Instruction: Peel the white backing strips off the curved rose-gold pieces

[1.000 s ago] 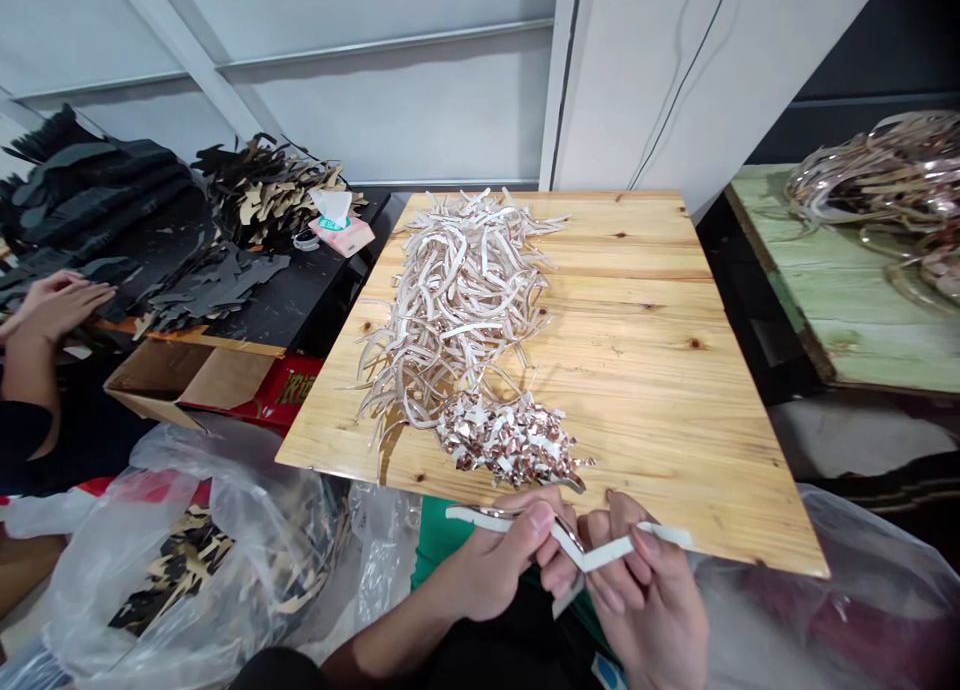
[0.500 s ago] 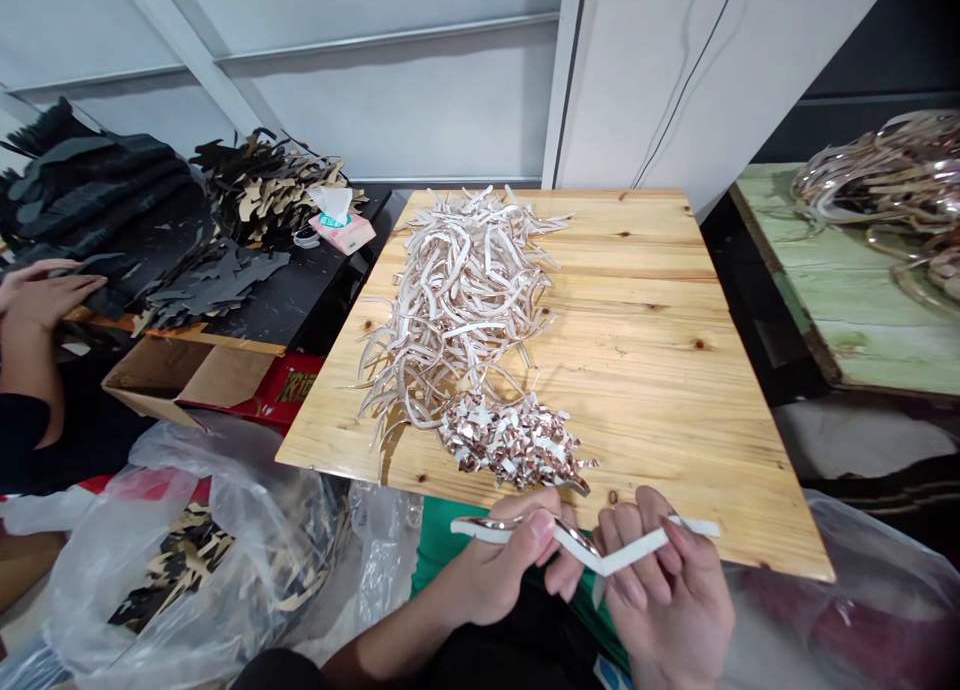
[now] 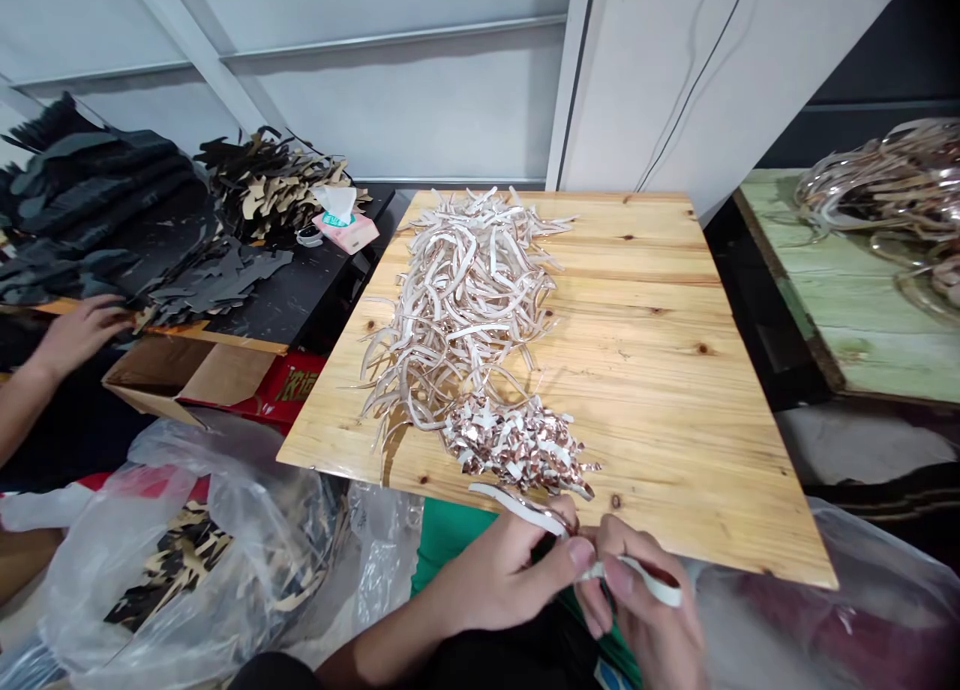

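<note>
The left hand (image 3: 502,580) and the right hand (image 3: 646,610) work close together at the near edge of the worktop (image 3: 637,370). Their fingers are drawn narrow, and both pinch a white-backed strip (image 3: 517,505) with a shiny coppery face. One end of the strip curves out past the left thumb toward the worktop, and the other sticks out beyond the right fingers (image 3: 622,576). The middle is hidden where the fingertips meet.

The strip looks light, thin and springy, and it will probably bend easily, while its slick metallic face may slip. A firm pinch close to the edge seems the safest hold.

Just ahead of the fingers lies a heap of small shiny scraps (image 3: 517,445), and farther out is a long pile of curled strips (image 3: 461,300). Well left of the fingers, another person's hand (image 3: 79,335) rests near dark cut pieces (image 3: 97,210). A clear plastic bag (image 3: 187,550) sits below them.
</note>
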### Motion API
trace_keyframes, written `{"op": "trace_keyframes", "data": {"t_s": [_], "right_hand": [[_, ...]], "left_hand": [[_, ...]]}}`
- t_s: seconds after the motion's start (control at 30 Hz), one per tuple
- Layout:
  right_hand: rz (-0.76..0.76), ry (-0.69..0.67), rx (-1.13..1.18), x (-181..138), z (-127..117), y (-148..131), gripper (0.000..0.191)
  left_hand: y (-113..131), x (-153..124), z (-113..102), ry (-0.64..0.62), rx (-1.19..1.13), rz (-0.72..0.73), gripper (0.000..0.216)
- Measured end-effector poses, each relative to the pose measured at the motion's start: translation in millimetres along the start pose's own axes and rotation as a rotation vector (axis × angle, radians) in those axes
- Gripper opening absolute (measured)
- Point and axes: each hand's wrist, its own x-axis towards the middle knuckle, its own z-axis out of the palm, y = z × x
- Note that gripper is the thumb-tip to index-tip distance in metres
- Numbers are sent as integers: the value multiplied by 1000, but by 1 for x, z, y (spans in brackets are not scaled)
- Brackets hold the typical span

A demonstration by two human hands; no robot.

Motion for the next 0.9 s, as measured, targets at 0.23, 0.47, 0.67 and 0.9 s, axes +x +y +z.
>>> {"op": "trace_keyframes", "data": {"t_s": [0.23, 0.47, 0.67, 0.9], "right_hand": [[-47, -191, 286, -3, 2, -7, 37], [-206, -180, 296, -2, 3, -10, 34], [-194, -217, 291, 1, 1, -25, 41], [-149, -239, 411, -3, 2, -36, 55]], "left_hand": [[-1, 1, 8, 67, 18, 18, 68], [-5, -1, 14, 109, 19, 46, 58], [-7, -5, 17, 144, 159, 44, 48], [1, -10, 17, 107, 278, 9, 35]]}}
